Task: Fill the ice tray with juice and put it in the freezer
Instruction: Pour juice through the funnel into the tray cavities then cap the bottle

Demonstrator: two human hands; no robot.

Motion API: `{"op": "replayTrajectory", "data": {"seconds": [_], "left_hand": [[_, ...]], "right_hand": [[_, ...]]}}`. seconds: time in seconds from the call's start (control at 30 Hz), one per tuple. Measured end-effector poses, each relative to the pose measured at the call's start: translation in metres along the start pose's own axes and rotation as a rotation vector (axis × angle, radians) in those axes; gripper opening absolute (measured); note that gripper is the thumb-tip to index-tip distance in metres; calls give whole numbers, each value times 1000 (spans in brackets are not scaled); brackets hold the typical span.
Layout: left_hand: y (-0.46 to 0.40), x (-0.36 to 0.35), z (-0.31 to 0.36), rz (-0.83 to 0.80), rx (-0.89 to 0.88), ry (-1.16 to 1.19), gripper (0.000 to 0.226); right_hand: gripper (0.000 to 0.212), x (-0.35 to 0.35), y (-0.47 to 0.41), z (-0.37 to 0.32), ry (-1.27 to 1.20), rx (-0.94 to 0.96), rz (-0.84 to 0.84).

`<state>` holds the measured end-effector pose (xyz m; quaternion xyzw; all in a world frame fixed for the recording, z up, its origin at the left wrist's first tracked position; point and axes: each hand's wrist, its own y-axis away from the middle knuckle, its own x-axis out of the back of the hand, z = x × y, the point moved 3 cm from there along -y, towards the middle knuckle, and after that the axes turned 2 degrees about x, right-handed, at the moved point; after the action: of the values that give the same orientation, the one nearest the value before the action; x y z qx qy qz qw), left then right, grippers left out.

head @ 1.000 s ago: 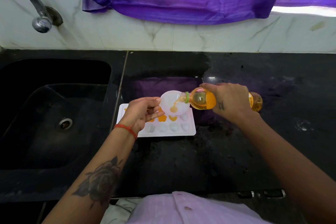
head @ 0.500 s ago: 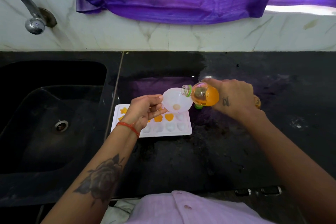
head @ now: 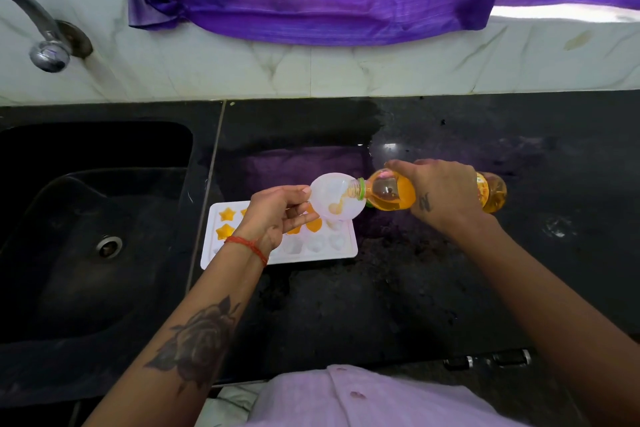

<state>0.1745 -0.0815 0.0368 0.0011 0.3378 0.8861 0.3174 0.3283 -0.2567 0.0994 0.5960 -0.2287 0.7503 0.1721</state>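
A clear plastic bottle of orange juice [head: 391,196] is held almost level by the right hand [head: 441,192], its fingers wrapped round the body, and a thin stream is being sent from its neck into a translucent white plastic funnel [head: 334,199]. That funnel is pinched at its rim by the left hand [head: 277,215], thumb and fingers curled on it, above the far row of the white plastic ice tray with star and heart moulds [head: 348,250]. The tray is set on the black stone counter [head: 381,288], close to its left edge beside the black sink [head: 86,236]; several far cells are filled orange, the near row is seen pale and unfilled. Trouble is likely if the bottle is tipped further: the funnel could be flooded faster than it drains, and juice spilled over the cell walls or onto the counter. A drifting funnel spout would put it in the wrong cell. Against half a second ago, pouring has been resumed, with a stream now seen where only a small pool lay.
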Motion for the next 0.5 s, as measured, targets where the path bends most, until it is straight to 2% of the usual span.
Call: {"op": "replayTrajectory", "data": {"seconds": [0.5], "left_hand": [[2, 0, 2, -8, 4, 19, 4]], "right_hand": [[59, 5, -2, 0, -42, -37, 29]]}}
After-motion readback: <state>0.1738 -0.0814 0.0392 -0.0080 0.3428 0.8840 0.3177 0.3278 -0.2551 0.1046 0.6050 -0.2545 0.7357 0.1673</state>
